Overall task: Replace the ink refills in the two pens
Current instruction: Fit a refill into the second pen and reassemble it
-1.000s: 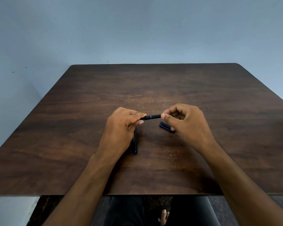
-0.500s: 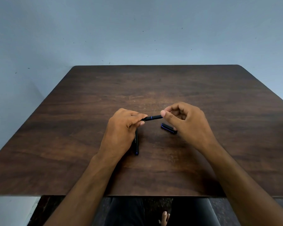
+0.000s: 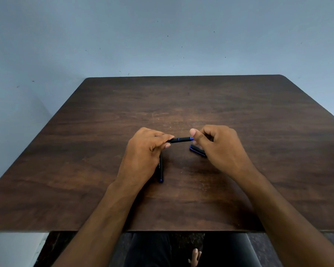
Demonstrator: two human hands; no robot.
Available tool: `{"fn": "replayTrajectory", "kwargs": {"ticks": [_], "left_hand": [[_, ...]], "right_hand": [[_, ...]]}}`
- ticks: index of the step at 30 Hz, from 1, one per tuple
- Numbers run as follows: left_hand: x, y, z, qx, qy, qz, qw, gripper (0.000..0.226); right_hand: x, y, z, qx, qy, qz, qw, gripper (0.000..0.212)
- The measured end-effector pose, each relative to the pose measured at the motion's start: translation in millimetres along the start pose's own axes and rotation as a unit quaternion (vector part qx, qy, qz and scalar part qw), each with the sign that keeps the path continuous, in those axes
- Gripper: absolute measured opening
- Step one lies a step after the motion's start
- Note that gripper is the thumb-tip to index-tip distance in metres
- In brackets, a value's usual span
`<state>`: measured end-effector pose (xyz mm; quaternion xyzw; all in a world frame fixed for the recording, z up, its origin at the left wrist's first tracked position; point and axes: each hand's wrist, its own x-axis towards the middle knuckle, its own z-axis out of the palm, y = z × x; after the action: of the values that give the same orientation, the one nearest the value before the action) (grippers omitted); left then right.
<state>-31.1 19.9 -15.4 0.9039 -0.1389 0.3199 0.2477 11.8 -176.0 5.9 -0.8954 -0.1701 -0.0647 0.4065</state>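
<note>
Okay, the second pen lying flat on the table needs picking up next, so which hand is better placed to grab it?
Probably the left hand. The second pen lies right beside and partly under it, while the right hand is farther away.

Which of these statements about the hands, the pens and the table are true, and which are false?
1. Both hands grip one pen above the table. True.
2. The second pen lies under the right hand. False: it lies by the left hand.
3. A dark blue cap lies on the table beside the right hand. True.
4. The held pen stands upright. False: it is about level.
</note>
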Motion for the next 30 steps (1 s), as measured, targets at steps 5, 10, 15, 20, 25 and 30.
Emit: {"fn": "replayTrajectory", "kwargs": {"ticks": [5,10,15,20,25,30], "left_hand": [[-0.3,-0.4,0.7,-0.006,-0.003,-0.012,1.000,0.023],[-1.0,-1.5,1.2,0.003,-0.002,-0.007,1.000,0.023],[-2.8,-4.3,0.7,0.004,-0.007,-0.018,1.000,0.022],[-2.4,-5.4,1.4,0.018,-0.003,-0.012,1.000,0.022],[-3.3,-6.8,2.9,0.012,-0.008,-0.019,1.000,0.021],[-2.9,-5.0,2.4,0.014,-0.007,-0.012,1.000,0.022]], "right_hand": [[-4.6,-0.4,-5.5,0.017,0.012,-0.033,0.999,0.010],[-3.8,-0.4,-3.1,-0.016,0.001,-0.051,0.999,0.018],[-2.6,-0.1,2.5,-0.013,0.005,-0.053,0.999,0.034],[-2.6,1.8,-0.5,0.006,0.009,-0.056,0.998,0.023],[-4.8,1.9,-1.9,-0.006,0.007,-0.076,0.997,0.012],[-1.6,1.5,0.0,-0.042,-0.008,-0.078,0.996,0.027]]}}
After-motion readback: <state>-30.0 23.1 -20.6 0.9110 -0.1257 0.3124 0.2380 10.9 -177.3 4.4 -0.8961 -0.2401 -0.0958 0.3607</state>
